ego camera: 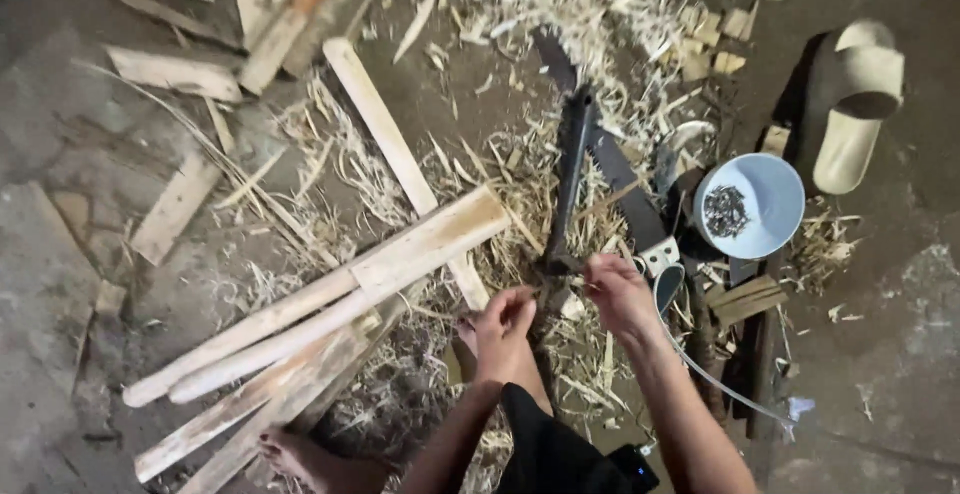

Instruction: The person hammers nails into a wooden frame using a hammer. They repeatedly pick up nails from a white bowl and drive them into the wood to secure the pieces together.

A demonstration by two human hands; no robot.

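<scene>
Wood shavings (560, 14) lie all over the ground, long pale planks (330, 304) fill the lower left of the frame, and a round blue bowl (770, 194) of small dark bits sits at the right beside a saw (620, 174) and a pale sandal (855, 104). In the middle, a long dark tool (572, 169) stands up from the lower middle toward the top, and the right hand (618, 294) pinches its lower end while the left hand (503, 329) curls just beside it, though I cannot tell what it holds. The bare dark ground is open at the far right and far left edges.
</scene>
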